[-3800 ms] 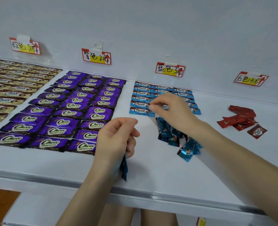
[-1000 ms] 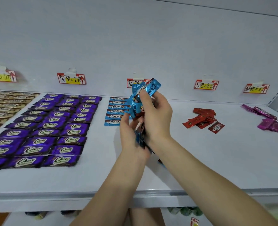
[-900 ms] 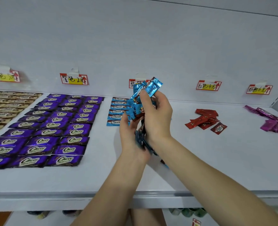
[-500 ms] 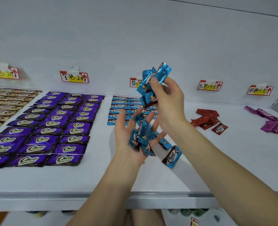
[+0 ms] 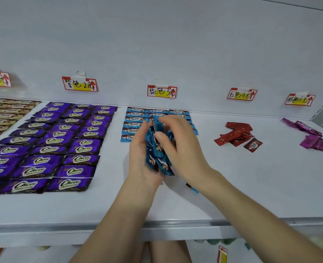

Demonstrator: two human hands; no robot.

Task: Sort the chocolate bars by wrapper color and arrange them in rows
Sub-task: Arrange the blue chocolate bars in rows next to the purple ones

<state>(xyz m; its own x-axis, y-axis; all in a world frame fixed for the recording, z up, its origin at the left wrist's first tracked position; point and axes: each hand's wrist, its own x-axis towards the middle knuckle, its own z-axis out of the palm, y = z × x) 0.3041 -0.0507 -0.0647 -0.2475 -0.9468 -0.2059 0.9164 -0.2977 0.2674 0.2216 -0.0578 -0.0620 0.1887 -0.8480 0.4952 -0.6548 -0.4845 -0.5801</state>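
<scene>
Several blue rows [image 5: 133, 124] fill the back of the shelf [image 5: 251, 186]. Just in front, a bunch of blue chocolate bars [image 5: 157, 158] is sandwiched: left hand [image 5: 139, 164] cups it, right hand [image 5: 185, 149] pinches it. Probably light, slick foil, so squeeze the flat faces. A stray blue bar [image 5: 193, 189] lies under the right wrist.

Five red-and-yellow price tags [image 5: 162, 91] hang along the white back panel [image 5: 175, 44] — below them lies the white shelf [image 5: 251, 177].

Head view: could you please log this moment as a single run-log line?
left hand: holds blue bars | right hand: grips same bundle | shelf: stray blue bar beside right wrist | red pile: unsorted
</scene>
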